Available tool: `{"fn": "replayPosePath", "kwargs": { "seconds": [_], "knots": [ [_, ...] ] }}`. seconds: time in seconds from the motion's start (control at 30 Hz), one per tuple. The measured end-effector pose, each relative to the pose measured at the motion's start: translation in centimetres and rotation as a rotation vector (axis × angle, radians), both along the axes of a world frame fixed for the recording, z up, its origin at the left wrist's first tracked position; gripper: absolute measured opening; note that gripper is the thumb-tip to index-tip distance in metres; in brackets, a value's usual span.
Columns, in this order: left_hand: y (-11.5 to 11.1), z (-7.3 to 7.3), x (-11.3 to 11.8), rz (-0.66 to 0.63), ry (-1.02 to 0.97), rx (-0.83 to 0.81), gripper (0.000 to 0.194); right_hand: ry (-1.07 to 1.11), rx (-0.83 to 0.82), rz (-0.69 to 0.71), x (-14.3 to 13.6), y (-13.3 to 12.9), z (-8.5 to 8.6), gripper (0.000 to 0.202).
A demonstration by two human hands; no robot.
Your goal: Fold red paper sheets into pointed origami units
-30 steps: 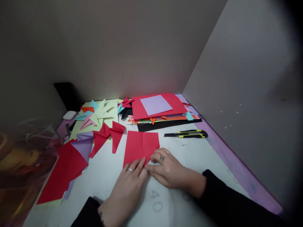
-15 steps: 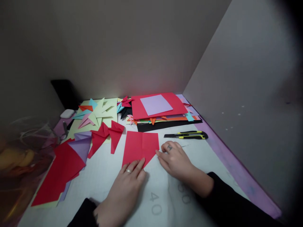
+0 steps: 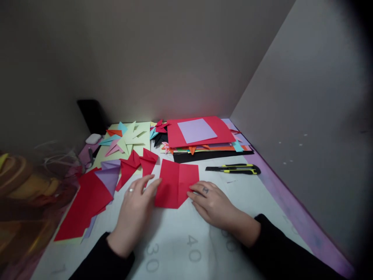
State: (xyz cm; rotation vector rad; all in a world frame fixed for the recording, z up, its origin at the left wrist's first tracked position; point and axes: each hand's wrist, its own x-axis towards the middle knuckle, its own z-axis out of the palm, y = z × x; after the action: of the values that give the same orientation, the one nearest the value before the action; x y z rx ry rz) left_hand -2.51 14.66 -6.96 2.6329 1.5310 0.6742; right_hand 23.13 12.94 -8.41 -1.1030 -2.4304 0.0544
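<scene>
A red sheet of paper lies on the white mat, with a vertical crease down its middle and its lower right corner folded in at a slant. My right hand has its fingers pressed together on the paper's right edge, near the slanted fold. At the left edge hovers my left hand, thumb and fingers apart; whether a fingertip touches the paper, I cannot tell. Two folded red paper pieces sit just beyond my left hand.
A yellow and black utility knife lies at the right. Behind it are stacked coloured sheets with a lilac square on top. Folded paper shapes, red sheets, a white case and a dark phone-like slab are at the left.
My left hand has lifted off the paper's lower edge and moved left, its fingers spreading. My right hand has shifted slightly down onto the slanted edge. The whole view has shifted slightly.
</scene>
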Motion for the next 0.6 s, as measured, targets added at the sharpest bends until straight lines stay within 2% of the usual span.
{"fn": "replayPosePath", "kwargs": {
  "seconds": [0.07, 0.2, 0.3, 0.43, 0.6],
  "knots": [
    [0.9, 0.0, -0.5, -0.012, 0.042, 0.039, 0.049, 0.006, 0.006, -0.003, 0.1, 0.1, -0.1, 0.024],
    [1.1, 0.4, 0.1, -0.277, 0.088, 0.088, 0.029, 0.013, 0.028, 0.018, 0.2, 0.2, -0.5, 0.024],
    [0.6, 0.9, 0.4, -0.447, 0.119, 0.074, 0.023, 0.02, 0.031, 0.088, 0.2, 0.3, -1.0, 0.029],
    [0.5, 0.5, -0.2, -0.552, 0.063, -0.135, 0.015, -0.009, -0.016, 0.146, 0.2, 0.4, -1.0, 0.033],
    [1.4, 0.0, -0.6, -0.533, -0.122, -0.447, 0.021, -0.075, -0.085, 0.238, 0.5, 0.4, -0.6, 0.036]
  ]
}}
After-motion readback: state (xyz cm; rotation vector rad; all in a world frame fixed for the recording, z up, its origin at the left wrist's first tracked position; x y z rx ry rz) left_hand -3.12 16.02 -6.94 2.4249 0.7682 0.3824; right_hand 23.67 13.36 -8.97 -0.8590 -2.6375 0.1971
